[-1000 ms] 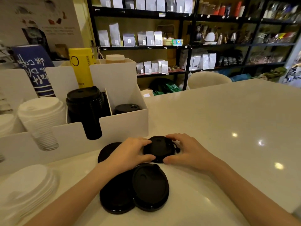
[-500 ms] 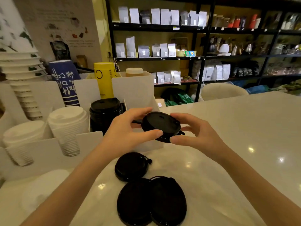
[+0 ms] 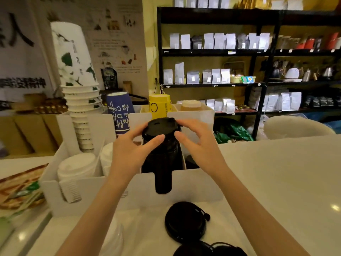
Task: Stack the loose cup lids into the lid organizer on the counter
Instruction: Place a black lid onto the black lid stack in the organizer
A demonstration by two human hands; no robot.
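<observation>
Both hands, left (image 3: 129, 154) and right (image 3: 199, 143), pinch lid (image 3: 160, 127) atop black stack (image 3: 162, 163) in organizer (image 3: 184, 183); loose lids (image 3: 185, 221) below wrists.

The lid organizer (image 3: 193, 183) stands on the counter (image 3: 276, 182). In its middle compartment sits a stack of lids (image 3: 163, 163), and a lid (image 3: 160, 127) lies on top of it, between the left hand (image 3: 129, 154) and the right hand (image 3: 199, 145). Left of this stack, two more lid stacks (image 3: 77, 170) stand in the organizer. Before the organizer, a loose lid (image 3: 185, 221) lies on the counter. Behind the organizer are cup stacks (image 3: 81, 108), and shelves (image 3: 258, 84) further back.
</observation>
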